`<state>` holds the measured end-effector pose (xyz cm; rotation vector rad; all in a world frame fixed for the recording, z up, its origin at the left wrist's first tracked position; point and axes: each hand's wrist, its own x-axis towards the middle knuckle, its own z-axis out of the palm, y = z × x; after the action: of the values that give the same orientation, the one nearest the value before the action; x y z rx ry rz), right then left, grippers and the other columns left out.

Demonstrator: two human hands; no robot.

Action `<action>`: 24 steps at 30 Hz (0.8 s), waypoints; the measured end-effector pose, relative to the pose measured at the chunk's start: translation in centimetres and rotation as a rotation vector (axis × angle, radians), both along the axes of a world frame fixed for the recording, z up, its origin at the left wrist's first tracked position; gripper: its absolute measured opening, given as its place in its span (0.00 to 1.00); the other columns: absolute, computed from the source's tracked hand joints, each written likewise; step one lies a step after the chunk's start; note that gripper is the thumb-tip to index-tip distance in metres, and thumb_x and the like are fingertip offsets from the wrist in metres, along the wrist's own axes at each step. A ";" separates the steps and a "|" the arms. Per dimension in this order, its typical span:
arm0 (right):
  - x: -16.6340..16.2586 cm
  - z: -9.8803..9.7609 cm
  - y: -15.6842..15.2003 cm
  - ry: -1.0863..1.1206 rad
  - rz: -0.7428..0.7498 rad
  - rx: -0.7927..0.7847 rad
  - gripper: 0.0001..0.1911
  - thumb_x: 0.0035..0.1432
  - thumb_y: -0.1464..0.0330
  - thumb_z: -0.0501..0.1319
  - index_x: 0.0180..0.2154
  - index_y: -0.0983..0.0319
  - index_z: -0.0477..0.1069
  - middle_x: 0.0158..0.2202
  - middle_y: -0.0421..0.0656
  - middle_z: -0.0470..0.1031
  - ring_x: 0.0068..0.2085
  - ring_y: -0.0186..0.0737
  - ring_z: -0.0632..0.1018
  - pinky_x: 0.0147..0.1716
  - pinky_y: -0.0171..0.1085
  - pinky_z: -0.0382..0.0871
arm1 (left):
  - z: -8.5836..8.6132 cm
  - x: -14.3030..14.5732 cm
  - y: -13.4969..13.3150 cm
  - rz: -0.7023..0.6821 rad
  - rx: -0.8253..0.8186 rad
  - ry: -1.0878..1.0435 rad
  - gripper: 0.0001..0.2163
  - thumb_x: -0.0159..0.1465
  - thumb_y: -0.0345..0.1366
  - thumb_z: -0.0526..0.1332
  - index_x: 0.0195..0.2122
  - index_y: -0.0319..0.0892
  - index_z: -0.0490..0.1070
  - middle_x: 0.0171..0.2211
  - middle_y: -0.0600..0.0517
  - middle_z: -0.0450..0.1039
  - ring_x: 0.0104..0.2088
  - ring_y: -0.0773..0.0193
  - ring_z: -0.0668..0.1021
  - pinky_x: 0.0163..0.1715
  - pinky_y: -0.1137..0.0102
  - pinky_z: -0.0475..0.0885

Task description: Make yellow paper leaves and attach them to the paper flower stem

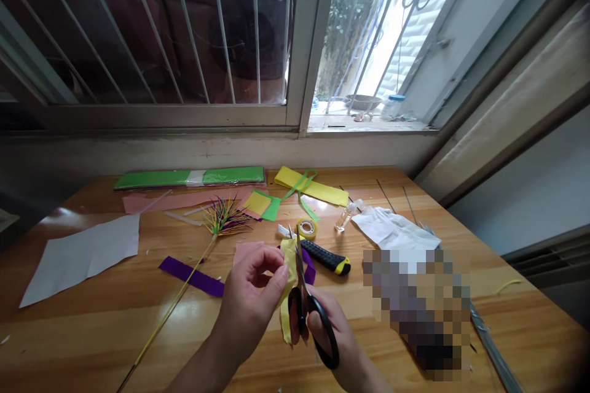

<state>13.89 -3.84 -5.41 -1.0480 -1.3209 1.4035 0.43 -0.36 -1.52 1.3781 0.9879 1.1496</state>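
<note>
Between thumb and fingers, my left hand (pixel 252 295) pinches a pale yellow crepe paper strip (pixel 289 255), which hangs down below the fingers. My right hand (pixel 338 334) grips black-handled scissors (pixel 299 276), blades pointing away from me and a little apart, right beside the strip's right edge. Whether the blades touch the paper I cannot tell. Behind the hands lie a black and yellow utility knife (pixel 325 256), a roll of tape (pixel 306 229) and a purple strip (pixel 192 276). To the left rests a long yellow stem with a spiky multicoloured head (pixel 225 218).
A green crepe paper pack (pixel 230 175) and a folded yellow strip (pixel 313 187) lie along the back. White paper (pixel 87 255) is at left. A small clear bottle (pixel 343 219), a white crumpled sheet (pixel 396 230) and wires (pixel 491 344) lie at right. A barred window stands behind.
</note>
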 end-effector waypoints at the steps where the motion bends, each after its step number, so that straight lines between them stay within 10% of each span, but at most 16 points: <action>1: 0.0 0.0 0.0 0.001 -0.001 -0.009 0.32 0.43 0.38 0.53 0.20 0.62 0.60 0.18 0.38 0.63 0.21 0.33 0.64 0.20 0.32 0.55 | 0.0 0.0 0.0 -0.004 0.004 0.001 0.07 0.59 0.36 0.58 0.25 0.41 0.64 0.28 0.52 0.67 0.31 0.64 0.71 0.31 0.71 0.67; 18: 0.1 -0.8 0.6 -0.066 -0.041 -0.042 0.28 0.49 0.42 0.52 0.21 0.61 0.60 0.14 0.36 0.63 0.16 0.30 0.63 0.15 0.30 0.53 | -0.2 0.0 0.1 0.047 0.015 0.008 0.07 0.58 0.37 0.59 0.25 0.41 0.67 0.29 0.51 0.69 0.31 0.64 0.73 0.32 0.71 0.69; 24: 2.3 -1.5 2.0 -0.896 -0.107 -0.012 0.17 0.57 0.57 0.56 0.22 0.61 0.64 0.22 0.43 0.73 0.25 0.39 0.72 0.23 0.33 0.54 | -0.4 -0.2 1.3 0.180 -0.158 -0.100 0.11 0.55 0.43 0.62 0.31 0.41 0.68 0.25 0.54 0.72 0.26 0.65 0.77 0.27 0.70 0.72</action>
<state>16.24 -1.86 -6.87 -1.8368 -1.8240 0.8577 0.24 0.89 -1.90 1.1133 1.1235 1.2326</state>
